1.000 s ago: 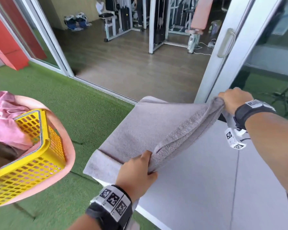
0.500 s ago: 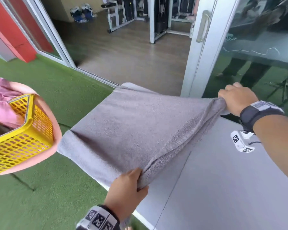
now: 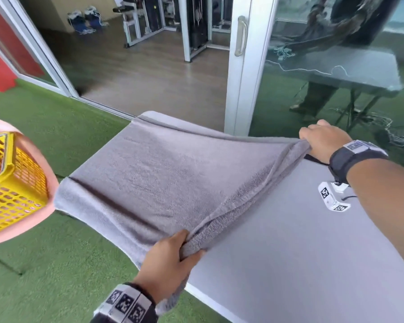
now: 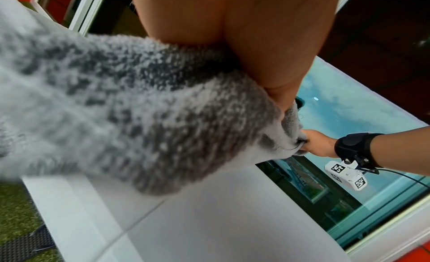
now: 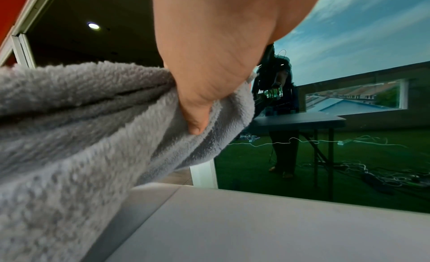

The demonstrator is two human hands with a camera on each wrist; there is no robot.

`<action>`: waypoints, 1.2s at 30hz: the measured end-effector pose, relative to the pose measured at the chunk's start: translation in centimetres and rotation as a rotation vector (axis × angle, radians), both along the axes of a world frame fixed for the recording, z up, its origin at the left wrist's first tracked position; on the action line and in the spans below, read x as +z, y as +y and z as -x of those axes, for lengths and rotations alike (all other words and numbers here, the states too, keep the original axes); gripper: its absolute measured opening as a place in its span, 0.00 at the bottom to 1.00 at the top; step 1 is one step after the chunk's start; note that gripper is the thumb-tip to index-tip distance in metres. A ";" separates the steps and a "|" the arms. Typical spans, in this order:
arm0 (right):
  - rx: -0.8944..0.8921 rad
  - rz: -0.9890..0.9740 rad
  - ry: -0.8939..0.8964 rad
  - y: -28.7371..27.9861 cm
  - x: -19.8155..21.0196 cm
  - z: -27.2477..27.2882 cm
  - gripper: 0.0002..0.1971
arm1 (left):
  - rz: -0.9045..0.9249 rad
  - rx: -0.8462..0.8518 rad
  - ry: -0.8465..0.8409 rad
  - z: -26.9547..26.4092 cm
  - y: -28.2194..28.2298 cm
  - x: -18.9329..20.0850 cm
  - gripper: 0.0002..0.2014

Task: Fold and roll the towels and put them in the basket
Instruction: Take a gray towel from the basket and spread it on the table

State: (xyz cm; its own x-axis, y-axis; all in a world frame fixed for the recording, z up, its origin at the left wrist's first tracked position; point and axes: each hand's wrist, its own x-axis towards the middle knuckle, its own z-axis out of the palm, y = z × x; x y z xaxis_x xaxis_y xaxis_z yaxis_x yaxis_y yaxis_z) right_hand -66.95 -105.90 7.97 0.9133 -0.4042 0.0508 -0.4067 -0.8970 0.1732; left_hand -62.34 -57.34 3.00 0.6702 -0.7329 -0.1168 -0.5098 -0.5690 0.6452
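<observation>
Towel [image 3: 173,178] stretched near-to-far between left hand [image 3: 166,259] and right hand [image 3: 322,141]

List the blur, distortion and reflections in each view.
Head view: wide-angle bending of the door frame, reflections in the glass, towel sharp. Left wrist view: the towel nearest the lens is out of focus and speckled, while the right hand beyond is clearer. Right wrist view: the towel softens toward the lower left, and the glass mirrors sky and a person.
</observation>
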 end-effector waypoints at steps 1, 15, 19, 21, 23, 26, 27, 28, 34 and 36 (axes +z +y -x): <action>0.004 0.008 0.002 -0.2 0.3 0.7 0.11 | 0.010 -0.002 0.004 0.7 -0.1 0.2 0.21; 0.027 0.002 0.040 -9.5 0.3 10.3 0.07 | 0.036 0.090 -0.093 13.7 -7.8 -1.0 0.12; 0.079 -0.052 -0.003 -12.9 -0.1 13.9 0.08 | 0.003 0.138 0.014 19.5 -11.9 -1.8 0.10; 0.120 -0.050 0.014 -14.5 -0.8 15.6 0.06 | 0.010 0.129 0.040 21.8 -13.6 -2.5 0.06; 0.161 -0.052 0.018 -15.9 -1.7 17.0 0.04 | 0.021 0.110 0.058 24.0 -15.0 -3.2 0.07; 0.156 -0.018 0.059 -17.3 -3.2 18.6 0.04 | -0.009 0.083 0.085 27.0 -16.4 -4.7 0.10; 0.149 -0.005 0.092 -17.6 -3.8 19.1 0.04 | -0.031 0.072 0.090 28.0 -16.6 -5.2 0.10; 0.143 0.010 0.126 -18.0 -4.5 19.7 0.05 | -0.052 0.064 0.099 28.9 -16.8 -5.7 0.09; 0.050 0.054 0.239 -19.8 -7.6 22.5 0.13 | -0.151 0.087 0.170 33.1 -18.0 -7.7 0.08; 0.016 0.101 0.303 -19.4 -8.0 23.7 0.13 | -0.170 0.104 0.218 34.3 -18.3 -8.3 0.08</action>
